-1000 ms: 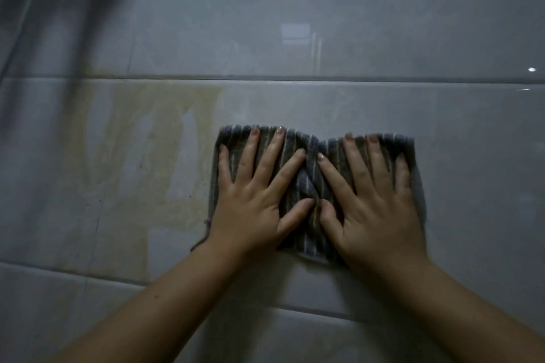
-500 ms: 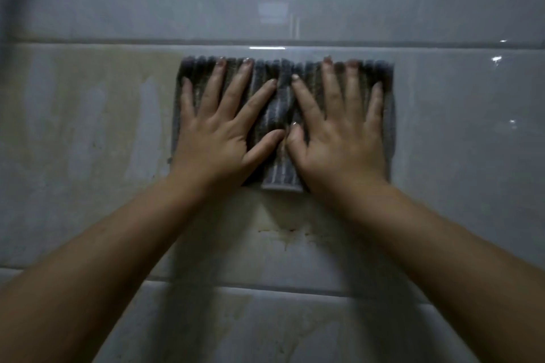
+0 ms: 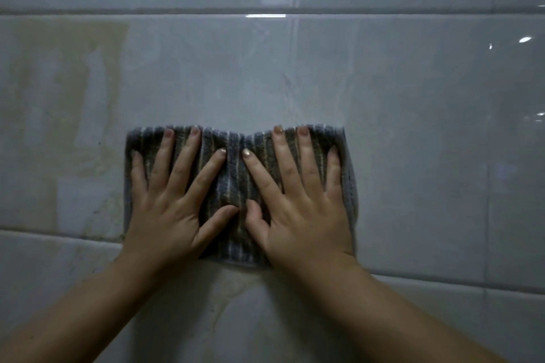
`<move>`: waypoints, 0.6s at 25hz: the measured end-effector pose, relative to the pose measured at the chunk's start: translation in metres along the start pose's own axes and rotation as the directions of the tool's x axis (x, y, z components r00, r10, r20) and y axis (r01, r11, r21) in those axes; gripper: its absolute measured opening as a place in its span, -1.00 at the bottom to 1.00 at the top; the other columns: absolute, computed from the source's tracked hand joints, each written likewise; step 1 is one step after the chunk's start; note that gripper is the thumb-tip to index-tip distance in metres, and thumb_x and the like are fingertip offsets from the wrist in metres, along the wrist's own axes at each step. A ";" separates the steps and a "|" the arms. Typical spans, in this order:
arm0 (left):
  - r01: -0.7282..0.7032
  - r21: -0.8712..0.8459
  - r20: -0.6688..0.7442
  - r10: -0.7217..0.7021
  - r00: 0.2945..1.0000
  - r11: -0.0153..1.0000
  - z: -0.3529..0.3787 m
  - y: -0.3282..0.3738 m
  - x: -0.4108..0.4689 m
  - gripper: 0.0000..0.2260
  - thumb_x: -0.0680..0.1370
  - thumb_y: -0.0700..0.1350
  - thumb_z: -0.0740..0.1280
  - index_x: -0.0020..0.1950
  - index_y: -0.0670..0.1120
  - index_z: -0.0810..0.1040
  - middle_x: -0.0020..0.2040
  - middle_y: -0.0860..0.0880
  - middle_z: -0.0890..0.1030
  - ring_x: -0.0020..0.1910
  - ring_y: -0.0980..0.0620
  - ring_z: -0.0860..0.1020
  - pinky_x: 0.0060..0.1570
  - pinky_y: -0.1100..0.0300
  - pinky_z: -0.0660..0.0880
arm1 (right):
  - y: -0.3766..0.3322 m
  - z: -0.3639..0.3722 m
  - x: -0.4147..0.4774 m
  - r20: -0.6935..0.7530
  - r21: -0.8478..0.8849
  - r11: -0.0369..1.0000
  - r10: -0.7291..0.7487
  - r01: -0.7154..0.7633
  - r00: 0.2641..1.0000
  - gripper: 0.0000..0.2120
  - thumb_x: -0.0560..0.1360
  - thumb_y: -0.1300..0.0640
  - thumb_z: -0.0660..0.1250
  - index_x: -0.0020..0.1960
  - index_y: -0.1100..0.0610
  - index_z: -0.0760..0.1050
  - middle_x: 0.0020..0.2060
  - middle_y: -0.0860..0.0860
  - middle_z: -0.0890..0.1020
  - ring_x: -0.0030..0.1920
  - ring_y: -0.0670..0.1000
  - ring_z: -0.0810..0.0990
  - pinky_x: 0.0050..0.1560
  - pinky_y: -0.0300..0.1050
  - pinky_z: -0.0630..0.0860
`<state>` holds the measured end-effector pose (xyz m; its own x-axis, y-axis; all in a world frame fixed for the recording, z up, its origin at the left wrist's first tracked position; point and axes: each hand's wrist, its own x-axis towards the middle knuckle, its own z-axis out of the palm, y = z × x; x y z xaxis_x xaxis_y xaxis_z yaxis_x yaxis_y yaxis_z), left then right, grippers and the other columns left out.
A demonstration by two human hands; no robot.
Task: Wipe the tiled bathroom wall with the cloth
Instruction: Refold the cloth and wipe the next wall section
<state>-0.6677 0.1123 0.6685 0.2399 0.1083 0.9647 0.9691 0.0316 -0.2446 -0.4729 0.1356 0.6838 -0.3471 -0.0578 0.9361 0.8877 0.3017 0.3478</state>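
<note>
Spreads the fingers [image 3: 188,162] of the left hand [image 3: 174,215] wide and straight, flat against the cloth [image 3: 236,174]; pinches nothing, curls round nothing. Does likewise with the right hand [image 3: 306,215]: fingers [image 3: 306,162] fanned out straight and pressed onto the fabric. Sets the two thumbs tip to tip, just short of touching, at the cloth's middle, with the two index fingertips near each other farther up. Reaches the cloth's top edge with the middle and ring fingertips of both hands.

Presses the cloth flat against the wall [image 3: 413,127] under both palms. Grey, with pale stripes running up and down; gathered into a soft fold between the hands, top edge dipping there. Sits low on the wide middle tile, bottom edge crossing the lower grout line [image 3: 442,280] onto the tile beneath. Peeks out past the little finger on either side, more on the right.

Glossy pale grey tiles all round. Upper grout line [image 3: 118,12] well above the cloth, with a bright streak of reflected light [image 3: 265,15] on it. Yellow-brown stain [image 3: 67,82] on the left part of the middle tile, running down to near the cloth's left edge. Fainter brownish mark [image 3: 224,306] just below the cloth, between the forearms. Upright grout line [image 3: 488,215] well to the right.
</note>
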 end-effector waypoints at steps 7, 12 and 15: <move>0.020 -0.001 -0.009 -0.020 1.000 1.000 0.005 0.109 0.014 -0.39 0.61 0.35 -0.07 0.59 0.10 0.11 0.61 -0.10 0.10 0.59 -0.21 0.03 0.43 -0.42 0.00 | 0.104 -0.024 -0.047 -0.054 -0.039 0.999 -0.022 0.020 0.998 -0.42 0.50 -0.12 0.16 0.50 -0.02 0.31 0.52 0.17 0.23 0.53 0.26 0.15 0.47 0.35 0.03; 0.105 -0.009 0.048 -0.105 0.993 0.994 0.004 0.152 0.022 -0.40 0.60 0.37 -0.09 0.59 0.15 0.09 0.62 -0.05 0.10 0.60 -0.15 0.01 0.44 -0.41 0.00 | 0.132 -0.034 -0.060 -0.058 -0.026 1.000 0.009 -0.011 0.998 -0.40 0.49 -0.11 0.10 0.51 -0.02 0.29 0.53 0.18 0.21 0.53 0.26 0.14 0.46 0.35 0.00; 0.138 -0.016 0.075 -0.136 0.988 0.990 0.003 0.150 0.020 -0.39 0.58 0.39 -0.12 0.59 0.17 0.03 0.62 -0.03 0.08 0.60 -0.12 -0.01 0.46 -0.38 -0.04 | 0.126 -0.034 -0.057 -0.031 -0.011 0.999 0.038 -0.038 0.999 -0.40 0.48 -0.10 0.06 0.50 -0.01 0.30 0.53 0.18 0.21 0.53 0.26 0.13 0.46 0.34 -0.05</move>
<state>-0.5175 0.1224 0.6504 0.1008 0.1776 0.9789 0.9937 0.0301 -0.1078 -0.3312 0.1450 0.6763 -0.3036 -0.0755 0.9498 0.9036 0.2932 0.3122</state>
